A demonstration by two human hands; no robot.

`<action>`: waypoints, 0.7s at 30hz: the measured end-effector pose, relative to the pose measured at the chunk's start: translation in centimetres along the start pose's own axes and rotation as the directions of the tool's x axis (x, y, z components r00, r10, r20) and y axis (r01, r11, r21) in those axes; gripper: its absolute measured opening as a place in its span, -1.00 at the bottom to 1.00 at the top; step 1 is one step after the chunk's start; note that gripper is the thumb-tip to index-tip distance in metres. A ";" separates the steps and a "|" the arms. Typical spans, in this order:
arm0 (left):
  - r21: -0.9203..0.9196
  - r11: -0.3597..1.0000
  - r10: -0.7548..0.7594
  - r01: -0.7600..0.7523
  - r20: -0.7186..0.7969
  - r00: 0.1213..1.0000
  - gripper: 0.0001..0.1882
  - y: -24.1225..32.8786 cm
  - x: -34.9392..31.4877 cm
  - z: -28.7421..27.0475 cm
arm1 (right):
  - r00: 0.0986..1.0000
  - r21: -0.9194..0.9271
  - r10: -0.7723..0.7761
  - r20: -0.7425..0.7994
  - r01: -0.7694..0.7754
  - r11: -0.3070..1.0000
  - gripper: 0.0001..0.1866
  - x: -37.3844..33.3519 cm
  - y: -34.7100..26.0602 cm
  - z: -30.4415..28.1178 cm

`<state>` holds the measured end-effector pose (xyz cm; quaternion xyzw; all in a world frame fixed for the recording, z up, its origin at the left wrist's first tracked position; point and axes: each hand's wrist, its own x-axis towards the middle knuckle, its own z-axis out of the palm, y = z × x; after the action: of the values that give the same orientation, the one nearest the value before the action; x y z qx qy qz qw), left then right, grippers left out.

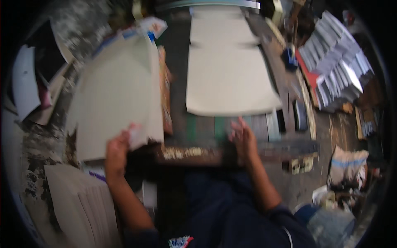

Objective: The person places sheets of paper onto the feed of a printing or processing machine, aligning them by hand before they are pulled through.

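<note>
A large beige board [223, 78] lies flat on the dark work table, its near edge just short of the front. My right hand [245, 140] is close to that edge, fingers spread apart and nothing in them. To the left, another broad beige board or stack of boards [115, 91] reaches toward me. My left hand [119, 146] is over its near corner; blur smears the fingers, and I cannot tell whether they grip the board. At the far end, the board on the table runs up to a pale crossbar [211, 5].
Beige boards [82, 206] stand on edge at the lower left. Several stacks of grey-white paper [335, 62] are at the right, near a cloth sack [348, 165] and a bluish translucent bag [331, 225]. A dark block [300, 115] sits by the table's right side.
</note>
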<state>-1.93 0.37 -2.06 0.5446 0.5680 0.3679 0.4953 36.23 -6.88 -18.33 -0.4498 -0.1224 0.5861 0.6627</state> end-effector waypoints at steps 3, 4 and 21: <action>-0.442 0.880 -0.006 -0.174 -0.377 0.926 -0.65 -0.8 1.2 -0.8 | 0.999 0.067 0.036 -0.021 -0.035 0.997 -0.40 -0.5 -0.9 -0.3; -0.503 0.827 -0.031 -0.251 -0.486 0.873 -0.61 0.8 0.6 -0.3 | 0.999 0.070 0.047 -0.025 -0.045 0.997 -0.43 -1.3 -1.2 -0.3; 0.386 0.523 0.616 -0.760 0.445 0.650 -0.48 5.1 -6.9 8.6 | 0.994 -0.118 0.086 0.074 -0.077 0.990 -0.47 -6.8 -6.4 4.7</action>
<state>7.02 -6.76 1.89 0.8831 0.3144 0.2853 0.1996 35.37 -10.18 -8.45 -0.4682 -0.1635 0.6221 0.6058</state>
